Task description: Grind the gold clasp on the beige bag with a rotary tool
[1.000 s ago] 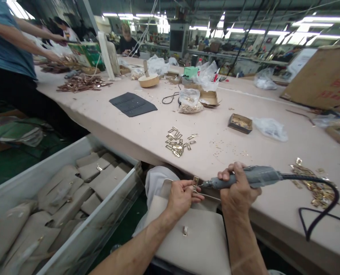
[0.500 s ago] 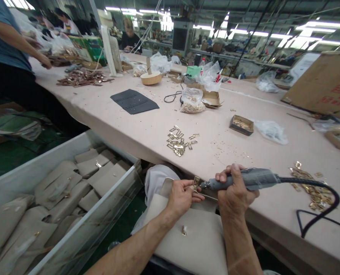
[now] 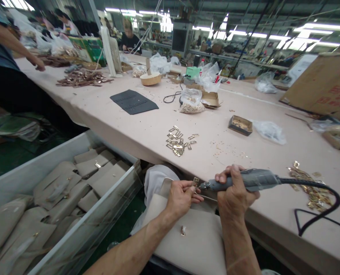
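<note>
My right hand is wrapped round a grey electric screwdriver with a black cord, held nearly level and pointing left. Its tip meets a small gold metal plate at the edge of a beige bag's flap. Closed on that plate and the flap edge is my left hand; its fingertips partly cover the join. The beige bag lies across my lap, a gold clasp piece on its front. Gold rectangular frames lie in a loose pile on the table just beyond.
At left stands a white bin full of beige bags. The table holds a black sheet, a small box of parts, a bag of fittings and a heap of gold pieces. A co-worker's arm reaches over the far left.
My hands, the screwdriver and the plate stay almost in place. The co-worker at far left has shifted slightly leftward.
</note>
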`<state>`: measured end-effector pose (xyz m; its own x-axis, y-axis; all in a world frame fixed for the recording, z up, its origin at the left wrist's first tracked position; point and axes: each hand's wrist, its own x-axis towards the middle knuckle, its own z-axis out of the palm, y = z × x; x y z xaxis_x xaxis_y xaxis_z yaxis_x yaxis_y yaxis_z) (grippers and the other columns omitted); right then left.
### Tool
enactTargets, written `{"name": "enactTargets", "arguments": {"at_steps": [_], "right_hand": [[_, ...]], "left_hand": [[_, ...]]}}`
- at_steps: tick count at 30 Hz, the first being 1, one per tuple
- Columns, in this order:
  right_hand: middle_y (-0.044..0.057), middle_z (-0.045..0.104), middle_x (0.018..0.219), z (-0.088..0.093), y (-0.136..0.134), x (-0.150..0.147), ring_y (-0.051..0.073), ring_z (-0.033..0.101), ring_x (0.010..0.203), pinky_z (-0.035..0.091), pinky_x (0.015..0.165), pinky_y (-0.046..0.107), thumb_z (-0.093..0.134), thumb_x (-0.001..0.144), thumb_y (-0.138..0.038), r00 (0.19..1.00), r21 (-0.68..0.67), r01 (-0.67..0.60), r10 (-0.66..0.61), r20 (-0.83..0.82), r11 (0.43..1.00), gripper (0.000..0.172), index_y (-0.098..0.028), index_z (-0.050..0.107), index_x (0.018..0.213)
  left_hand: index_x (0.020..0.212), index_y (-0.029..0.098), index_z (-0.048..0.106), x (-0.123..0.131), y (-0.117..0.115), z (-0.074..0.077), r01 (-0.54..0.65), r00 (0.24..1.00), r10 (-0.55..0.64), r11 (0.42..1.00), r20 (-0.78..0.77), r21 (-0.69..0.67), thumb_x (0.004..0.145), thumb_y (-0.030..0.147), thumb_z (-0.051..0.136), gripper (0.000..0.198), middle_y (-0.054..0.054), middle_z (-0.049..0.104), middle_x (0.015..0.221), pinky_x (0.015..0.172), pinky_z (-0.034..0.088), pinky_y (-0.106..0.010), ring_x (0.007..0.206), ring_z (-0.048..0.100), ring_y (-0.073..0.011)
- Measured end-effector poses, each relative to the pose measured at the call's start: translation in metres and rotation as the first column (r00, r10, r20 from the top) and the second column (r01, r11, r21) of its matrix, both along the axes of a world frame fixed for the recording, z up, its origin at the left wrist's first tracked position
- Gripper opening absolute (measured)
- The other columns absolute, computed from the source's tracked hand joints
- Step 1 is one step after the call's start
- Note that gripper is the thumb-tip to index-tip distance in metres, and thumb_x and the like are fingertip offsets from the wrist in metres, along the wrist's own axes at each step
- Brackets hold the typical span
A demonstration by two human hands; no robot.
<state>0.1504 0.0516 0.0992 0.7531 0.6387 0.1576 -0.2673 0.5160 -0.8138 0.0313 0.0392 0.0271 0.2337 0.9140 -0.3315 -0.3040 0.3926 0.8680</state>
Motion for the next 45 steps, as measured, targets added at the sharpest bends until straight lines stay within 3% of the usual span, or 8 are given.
{"name": "enactTargets", "arguments": {"at_steps": [7, 22, 45], "right_hand": [[-0.004, 0.059, 0.069, 0.005, -0.004, 0.004, 0.01, 0.051, 0.045, 0.047, 0.045, 0.026, 0.087, 0.076, -0.022, 0.999, 0.004, 0.038, -0.038, 0.008, 0.999, 0.027, -0.017, 0.063, 0.087], [-0.004, 0.058, 0.069, 0.004, -0.009, -0.003, 0.009, 0.051, 0.046, 0.048, 0.045, 0.026, 0.087, 0.077, -0.025, 0.999, 0.0, 0.02, -0.02, 0.033, 1.0, 0.029, -0.017, 0.062, 0.089], [-0.005, 0.057, 0.064, 0.004, -0.017, -0.016, 0.01, 0.05, 0.043, 0.047, 0.047, 0.027, 0.086, 0.081, -0.023, 0.994, 0.011, -0.054, 0.053, 0.098, 0.998, 0.027, -0.017, 0.062, 0.092]], "left_hand": [[0.092, 0.004, 0.074, -0.001, -0.003, -0.001, -0.004, 1.0, 0.004, 1.0, 0.02, 0.004, 0.081, 0.037, 0.079, 0.035, -0.016, 0.077, 0.084, 0.057, 0.062, -0.025, 0.064, 0.079, -0.0235], [0.098, 0.003, 0.075, 0.0, -0.004, 0.0, 0.018, 0.999, -0.017, 1.0, 0.042, -0.024, 0.085, 0.022, 0.071, 0.023, -0.015, 0.077, 0.085, 0.057, 0.063, -0.021, 0.064, 0.079, -0.0213], [0.096, 0.004, 0.076, 0.001, -0.004, 0.0, 0.039, 0.999, -0.038, 0.998, 0.022, -0.038, 0.086, 0.026, 0.073, 0.024, -0.016, 0.078, 0.088, 0.058, 0.063, -0.023, 0.065, 0.08, -0.0224]]}}
